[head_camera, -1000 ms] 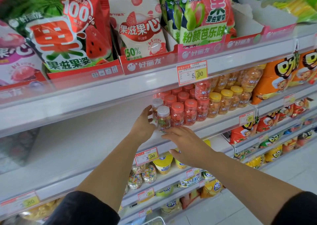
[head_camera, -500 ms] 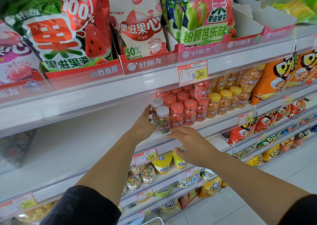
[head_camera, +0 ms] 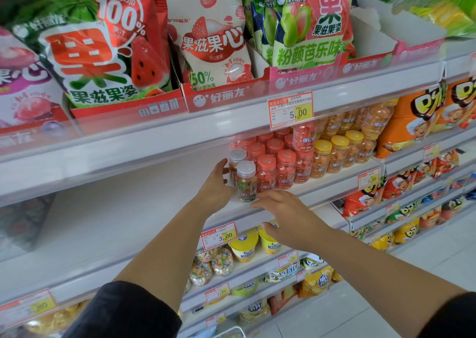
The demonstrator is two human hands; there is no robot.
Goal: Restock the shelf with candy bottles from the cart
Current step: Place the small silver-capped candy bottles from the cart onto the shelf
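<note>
Bare shelf [head_camera: 134,208] left of clear-capped bottles [head_camera: 246,181]; red-capped bottles [head_camera: 277,168] block right.

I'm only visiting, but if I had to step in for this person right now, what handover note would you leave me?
Left hand: cups the left side of the two clear-capped bottles; whether it grips them cannot be told.
Right hand: open, fingers stretched toward the front bottle's base, holding nothing.
Bottles: both clear-capped ones stand upright at the front of the shelf, just left of the red-capped bottles.
Done: these two are on the shelf.
Left: let go and fetch further bottles; none waiting are in view.
</note>
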